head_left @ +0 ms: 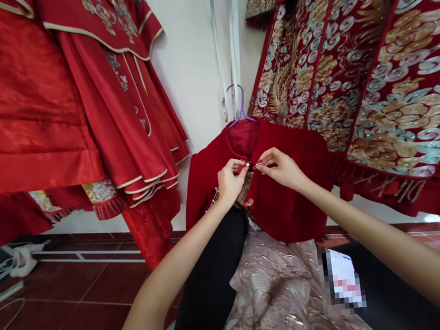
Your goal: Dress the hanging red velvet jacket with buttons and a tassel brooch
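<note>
A short dark red jacket (287,199) hangs on a pale purple hanger (241,110) against the white wall. My left hand (230,181) pinches the left edge of the jacket's front opening just below the collar. My right hand (278,167) pinches the right edge, with the fingertips of both hands almost meeting at a small fastening (250,164). Both hands are closed on the fabric. A beaded ornament (249,202) sits lower on the jacket front.
Plain red garments (78,107) hang at the left, and heavily gold-and-silver embroidered red robes (371,63) hang at the right. Pink embroidered fabric (274,291) lies over my lap beside black cloth (213,282). A phone (344,278) rests at the lower right. White cables (3,285) lie on the red tiled floor.
</note>
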Motion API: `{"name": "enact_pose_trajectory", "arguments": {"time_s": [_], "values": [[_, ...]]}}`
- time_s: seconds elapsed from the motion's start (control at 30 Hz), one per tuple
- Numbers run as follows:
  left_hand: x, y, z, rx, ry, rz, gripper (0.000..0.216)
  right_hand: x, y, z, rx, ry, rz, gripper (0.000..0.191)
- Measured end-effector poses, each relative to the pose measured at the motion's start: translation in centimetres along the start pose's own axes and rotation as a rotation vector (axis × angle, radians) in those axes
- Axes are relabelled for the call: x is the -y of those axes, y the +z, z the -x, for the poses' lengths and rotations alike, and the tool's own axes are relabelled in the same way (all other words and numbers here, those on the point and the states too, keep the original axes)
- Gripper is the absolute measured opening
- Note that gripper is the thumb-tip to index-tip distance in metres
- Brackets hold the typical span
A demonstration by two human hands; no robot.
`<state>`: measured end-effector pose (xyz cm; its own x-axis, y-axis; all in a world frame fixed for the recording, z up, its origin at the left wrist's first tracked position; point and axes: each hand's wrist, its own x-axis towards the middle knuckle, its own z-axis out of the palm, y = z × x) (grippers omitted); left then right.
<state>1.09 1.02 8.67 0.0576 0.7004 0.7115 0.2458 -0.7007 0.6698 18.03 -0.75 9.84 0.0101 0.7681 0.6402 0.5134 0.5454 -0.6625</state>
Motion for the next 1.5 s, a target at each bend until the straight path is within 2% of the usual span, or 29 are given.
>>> {"name": "enact_pose_trajectory", "arguments": {"time_s": [0.1, 0.23, 0.43, 0.6, 0.77, 0.93, 1.17, 1.5], "values": [[0.0, -0.1, -0.2, 0.013, 0.022, -0.043, 0.007, -0.3, -0.4, -0.4, 0.048, -0.006, -0.06, 0.026], [-0.2, -0.3, -0.3, 0.066, 0.048, -0.11, 0.01, 0.7, -1.0, 0.0, 0.137, -0.053, -0.048, 0.024], [-0.3, -1.1, -0.6, 0.145, 0.048, -0.14, 0.012, 2.7, -0.7, 0.6, 0.036, -0.181, 0.038, 0.017], [-0.6, -1.7, -1.6, 0.244, 0.142, -0.171, 0.013, 3.0, -0.4, 0.5, 0.017, -0.271, 0.098, 0.018], [-1.6, -2.3, -2.1, 0.309, 0.205, -0.271, 0.012, 2.9, -0.4, 0.4, 0.001, -0.256, 0.106, 0.019], [-2.2, -2.1, -2.3, 0.318, 0.233, -0.316, 0.008, 3.1, -0.5, 0.6, 0.0, -0.242, 0.113, 0.02], [-2.2, -1.6, -2.8, 0.29, 0.281, -0.376, 0.003, 2.9, -0.3, 0.2, -0.032, -0.161, -0.004, 0.019], [-2.2, -2.3, -3.4, 0.384, 0.384, -0.429, 0.005, 2.6, -0.5, -0.2, -0.024, -0.136, -0.065, 0.036]]}}
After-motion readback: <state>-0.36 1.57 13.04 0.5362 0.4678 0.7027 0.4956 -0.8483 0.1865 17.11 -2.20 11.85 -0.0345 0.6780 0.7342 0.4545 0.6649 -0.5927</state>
